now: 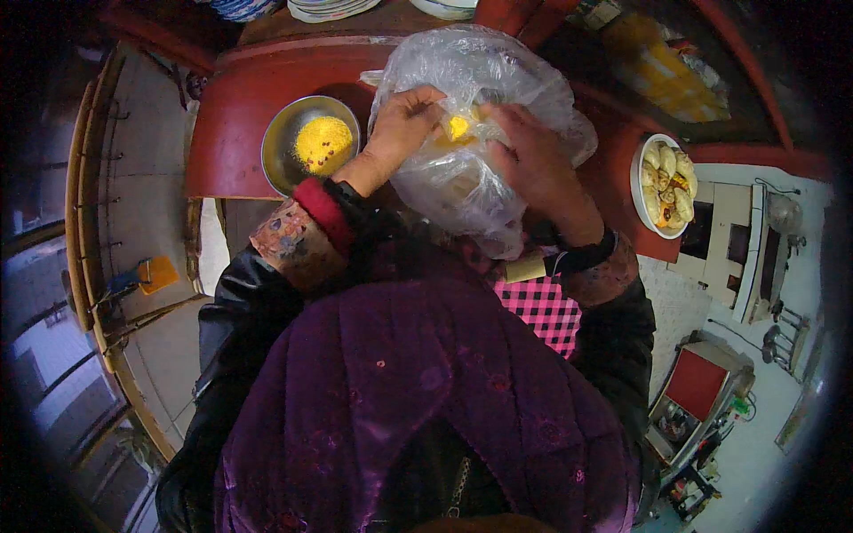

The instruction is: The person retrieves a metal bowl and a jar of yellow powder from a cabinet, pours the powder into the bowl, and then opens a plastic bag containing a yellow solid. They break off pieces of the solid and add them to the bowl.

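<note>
A large clear plastic bag (466,73) lies on the red table in front of me, with something yellow (458,128) showing at its gathered middle. My left hand (403,126) pinches the plastic just left of the yellow spot. On the other side my right hand (533,156) is blurred, its fingers at the plastic; whether they grip it I cannot tell. Left of the bag stands a metal bowl (272,150) with yellow grain-like meal (323,143) and a few dark red bits in it, close to my left wrist.
A white oval dish (636,190) of pale dumpling-like pieces (668,180) stands at the right edge of the red table (230,126). Stacked plates (333,8) and a bowl (443,8) are at the far side. Pink-black checked cloth (543,313) shows below my right wrist.
</note>
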The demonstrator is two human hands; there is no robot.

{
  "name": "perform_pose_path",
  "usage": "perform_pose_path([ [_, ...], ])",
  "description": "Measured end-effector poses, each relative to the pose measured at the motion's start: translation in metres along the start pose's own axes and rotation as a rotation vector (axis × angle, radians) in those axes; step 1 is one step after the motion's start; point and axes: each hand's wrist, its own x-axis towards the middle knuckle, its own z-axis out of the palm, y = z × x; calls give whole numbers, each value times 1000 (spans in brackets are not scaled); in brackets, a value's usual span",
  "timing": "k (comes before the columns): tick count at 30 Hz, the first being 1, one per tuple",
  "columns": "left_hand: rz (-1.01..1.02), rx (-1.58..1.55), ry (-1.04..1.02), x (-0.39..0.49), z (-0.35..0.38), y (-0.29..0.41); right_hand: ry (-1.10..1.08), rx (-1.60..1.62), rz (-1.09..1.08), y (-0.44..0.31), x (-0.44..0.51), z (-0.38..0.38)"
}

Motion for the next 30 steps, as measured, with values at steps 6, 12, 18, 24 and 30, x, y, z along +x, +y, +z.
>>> perform_pose_path([
  [6,30,-9,-52,2,-1,3,51,-167,14,13,30,-15],
  [12,23,-120,-6,1,2,7,172,110,-146,6,52,-8],
  [18,-54,-192,24,-1,2,12,343,133,34,-11,28,-9],
  [24,-59,-192,-16,1,1,12,-85,0,303,-2,6,-8],
  [30,-48,-171,-100,1,1,10,59,128,350,13,10,23],
])
